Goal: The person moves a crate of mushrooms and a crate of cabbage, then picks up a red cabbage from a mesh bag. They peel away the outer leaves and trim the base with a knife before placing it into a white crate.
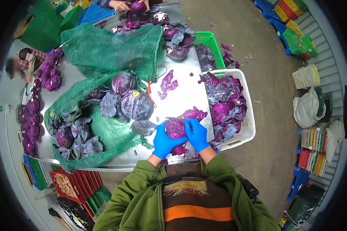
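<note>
Close to the table's near edge, my left hand (162,141), in a blue glove, grips a red cabbage (175,128) from its left side. My right hand (196,134), gloved alike, presses its fingers on the right side of that head; whether a small tool is in them I cannot make out. Loose purple leaves (194,113) lie just beyond the cabbage, with more trimmings under my hands. To the left, untrimmed red cabbages (136,104) with grey-blue outer leaves sit on and in an opened green mesh sack (112,133).
At the table's right edge stand a white basket (251,115) of stripped leaves and a green crate (219,54). Trimmed cabbages (31,119) line the far left. Across the table, a co-worker's hands (120,5) hold another red cabbage. A second person (29,61) is at the left.
</note>
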### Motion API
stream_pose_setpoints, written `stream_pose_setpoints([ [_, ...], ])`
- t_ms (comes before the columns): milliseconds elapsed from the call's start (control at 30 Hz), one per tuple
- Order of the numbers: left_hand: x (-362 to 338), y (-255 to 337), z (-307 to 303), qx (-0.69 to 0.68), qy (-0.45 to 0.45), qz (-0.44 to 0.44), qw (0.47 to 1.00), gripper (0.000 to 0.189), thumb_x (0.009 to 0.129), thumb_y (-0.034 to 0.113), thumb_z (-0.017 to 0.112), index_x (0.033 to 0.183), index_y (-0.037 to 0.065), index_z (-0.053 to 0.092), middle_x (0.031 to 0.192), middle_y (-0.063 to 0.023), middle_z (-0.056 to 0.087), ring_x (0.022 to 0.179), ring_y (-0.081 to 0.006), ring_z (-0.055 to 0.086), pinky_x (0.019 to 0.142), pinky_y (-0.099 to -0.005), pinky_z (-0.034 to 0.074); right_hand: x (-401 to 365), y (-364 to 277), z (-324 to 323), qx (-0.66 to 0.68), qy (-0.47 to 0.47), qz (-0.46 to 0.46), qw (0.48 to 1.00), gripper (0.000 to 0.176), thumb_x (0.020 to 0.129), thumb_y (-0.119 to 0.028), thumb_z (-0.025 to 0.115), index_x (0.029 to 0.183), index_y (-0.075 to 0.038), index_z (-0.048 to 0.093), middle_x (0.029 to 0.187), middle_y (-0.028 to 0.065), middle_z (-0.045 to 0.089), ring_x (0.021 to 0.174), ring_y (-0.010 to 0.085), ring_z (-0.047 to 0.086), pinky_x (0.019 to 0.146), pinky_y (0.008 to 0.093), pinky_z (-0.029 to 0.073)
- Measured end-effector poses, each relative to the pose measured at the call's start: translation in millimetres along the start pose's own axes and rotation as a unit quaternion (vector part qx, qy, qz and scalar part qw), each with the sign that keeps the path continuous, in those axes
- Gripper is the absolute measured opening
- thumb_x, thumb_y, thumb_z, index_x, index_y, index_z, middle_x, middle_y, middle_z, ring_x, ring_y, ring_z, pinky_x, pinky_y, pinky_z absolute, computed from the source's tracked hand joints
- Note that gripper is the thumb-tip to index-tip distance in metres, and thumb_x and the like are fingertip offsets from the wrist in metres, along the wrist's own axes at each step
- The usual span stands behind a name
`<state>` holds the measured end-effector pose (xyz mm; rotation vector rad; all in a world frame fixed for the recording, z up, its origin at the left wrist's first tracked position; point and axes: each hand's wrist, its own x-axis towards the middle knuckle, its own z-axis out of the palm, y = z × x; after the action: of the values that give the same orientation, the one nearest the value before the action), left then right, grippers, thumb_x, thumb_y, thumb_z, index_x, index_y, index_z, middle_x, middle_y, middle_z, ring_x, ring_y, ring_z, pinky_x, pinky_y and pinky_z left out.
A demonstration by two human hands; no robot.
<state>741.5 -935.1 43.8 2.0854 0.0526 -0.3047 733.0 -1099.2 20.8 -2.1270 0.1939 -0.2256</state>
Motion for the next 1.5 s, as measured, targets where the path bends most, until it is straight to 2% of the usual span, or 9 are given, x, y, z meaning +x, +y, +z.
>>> stream_pose_setpoints([
  [167,2.8,8.9,12.2,0.009,0.015,0.077,0.997,0.103,0.055,0.043,0.093,0.136,0.004,0.042,0.130,-0.0182,0.049,0.120,-0.0349,0.052,0.101,-0.0433,0.045,21.1,54.8,-18.8,-0.089,0.071,0.223,0.968,0.023,0.093,-0.031,0.064,0.098,-0.009,0.061,0.081,0.0197,0.067,0.075,0.0397,0.066,0.066,0.0470,0.052],
  [300,0.7,-5.3,8.4,0.034,0.025,0.113,0.993,0.107,0.056,0.041,0.093,0.140,0.004,0.039,0.136,-0.0210,0.045,0.129,-0.0396,0.044,0.105,-0.0479,0.041,14.9,-3.4,-46.8,0.038,-0.026,0.184,0.982,0.065,0.079,-0.046,0.077,0.125,-0.005,0.056,0.111,0.0169,0.066,0.101,0.0337,0.066,0.082,0.0423,0.052],
  [433,-1.4,-2.8,29.3,0.104,0.029,0.185,0.977,0.104,0.057,0.040,0.092,0.139,0.004,0.040,0.137,-0.0234,0.043,0.129,-0.0423,0.043,0.104,-0.0476,0.042,2.2,-5.3,-29.2,-0.119,-0.108,0.022,0.987,0.088,0.071,-0.052,0.082,0.139,-0.010,0.046,0.127,0.0185,0.056,0.106,0.0324,0.065,0.087,0.0416,0.052],
  [567,-6.9,4.1,24.4,0.112,0.024,0.173,0.978,0.102,0.058,0.042,0.091,0.139,0.005,0.041,0.139,-0.0218,0.042,0.131,-0.0410,0.041,0.106,-0.0474,0.041,9.3,3.2,-38.2,0.136,-0.094,0.145,0.975,0.057,0.083,-0.051,0.071,0.118,-0.007,0.060,0.106,0.0148,0.066,0.095,0.0323,0.067,0.080,0.0394,0.053],
  [767,-6.1,5.7,29.0,0.120,0.000,0.187,0.975,0.101,0.060,0.044,0.090,0.141,0.006,0.041,0.142,-0.0218,0.040,0.134,-0.0418,0.037,0.107,-0.0489,0.039,3.8,12.0,-39.7,-0.105,-0.055,0.043,0.992,0.041,0.088,-0.041,0.068,0.104,-0.004,0.062,0.086,0.0169,0.067,0.071,0.0336,0.067,0.064,0.0419,0.053],
  [967,-9.6,-1.7,29.7,0.112,0.018,0.208,0.972,0.099,0.060,0.043,0.090,0.139,0.009,0.041,0.142,-0.0209,0.039,0.134,-0.0420,0.038,0.107,-0.0492,0.040,5.2,78.4,-34.0,-0.086,0.104,0.163,0.977,0.038,0.089,-0.039,0.068,0.094,-0.002,0.061,0.070,0.0153,0.065,0.061,0.0311,0.065,0.059,0.0402,0.052],
  [1033,-15.0,-6.2,23.7,0.083,0.033,0.216,0.972,0.102,0.056,0.040,0.093,0.137,0.008,0.041,0.143,-0.0210,0.038,0.132,-0.0411,0.040,0.108,-0.0478,0.039,1.1,78.7,-48.4,0.208,0.005,0.365,0.907,0.034,0.092,-0.038,0.068,0.090,-0.004,0.062,0.063,0.0079,0.060,0.051,0.0191,0.059,0.048,0.0340,0.045],
  [1300,-26.5,-26.9,-24.6,0.006,0.006,0.044,0.999,0.111,0.055,0.038,0.095,0.142,0.004,0.035,0.141,-0.0209,0.040,0.129,-0.0349,0.045,0.110,-0.0430,0.039,-25.1,62.9,-21.8,0.162,-0.071,0.213,0.961,0.070,0.074,-0.040,0.085,0.125,-0.001,0.057,0.112,0.0155,0.069,0.104,0.0274,0.065,0.093,0.0383,0.050],
  [1500,-13.5,-74.6,-42.9,-0.305,-0.060,-0.083,0.947,0.086,0.076,0.023,0.084,0.145,0.002,0.035,0.135,-0.0139,0.052,0.121,-0.0264,0.055,0.103,-0.0387,0.047,-13.6,77.3,-50.7,0.003,-0.047,0.212,0.976,0.076,0.067,-0.044,0.088,0.121,0.001,0.059,0.092,0.0142,0.068,0.081,0.0273,0.066,0.074,0.0390,0.053],
])
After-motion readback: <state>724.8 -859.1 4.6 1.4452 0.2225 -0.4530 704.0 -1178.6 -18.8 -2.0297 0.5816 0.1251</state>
